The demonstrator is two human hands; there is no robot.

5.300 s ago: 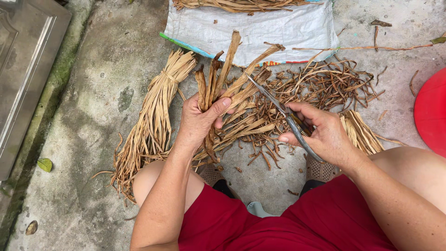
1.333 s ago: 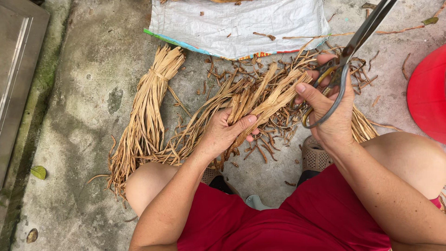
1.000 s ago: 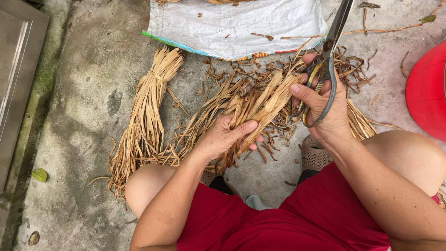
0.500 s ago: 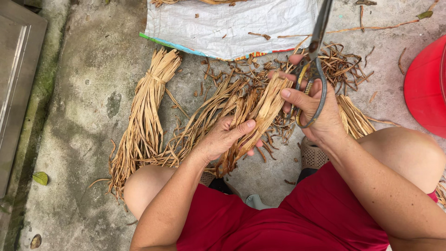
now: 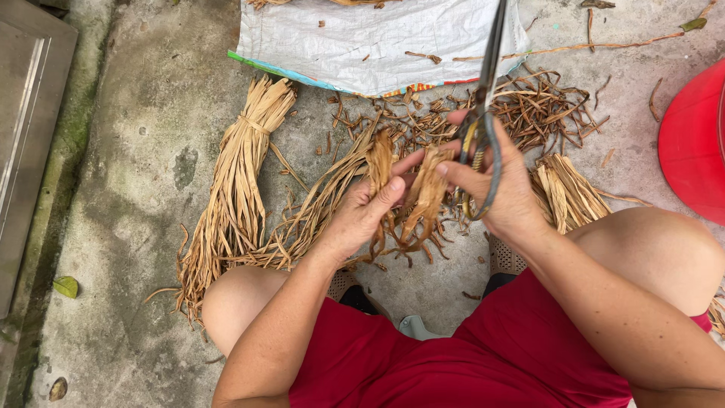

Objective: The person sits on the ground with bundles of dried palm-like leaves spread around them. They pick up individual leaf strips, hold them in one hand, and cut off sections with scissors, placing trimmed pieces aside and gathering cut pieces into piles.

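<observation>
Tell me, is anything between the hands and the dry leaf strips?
No. Both hands already touch them: the left hand grips the bunch of dry strips, and the right hand, with scissors hooked on it, pinches the same bunch.

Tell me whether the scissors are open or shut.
Shut: the scissors in the right hand point up, both blades lying together as one thin line.

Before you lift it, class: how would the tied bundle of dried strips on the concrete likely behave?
The tied bundle probably feels light, being thin dry strips. Its loose lower ends splay, so they would likely flop. Its tie near the top should hold them together.
</observation>
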